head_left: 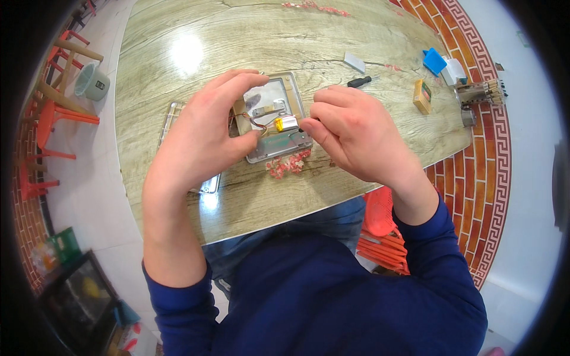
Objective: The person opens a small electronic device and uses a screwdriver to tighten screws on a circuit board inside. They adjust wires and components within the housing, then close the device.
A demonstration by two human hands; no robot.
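An opened grey device case (274, 147) lies on the table in front of me. Inside it are thin wires (256, 123), a metal bar (269, 109) and a small silver battery pack with a yellow end (287, 123). My left hand (208, 121) curves around the case's left side, thumb at the near edge and fingers at the far one. At the right edge, close to the battery pack, my right hand (356, 130) is closed with thumb and fingers pinched together. Whatever is between those fingers is hidden.
A grey-framed panel (209, 185) lies partly under my left forearm. Beyond my right hand are a black screwdriver (360, 82), a white block (354, 62), a yellow box (422, 97) and a blue item (434, 62). A toothpick holder (475, 94) stands near the table's right edge.
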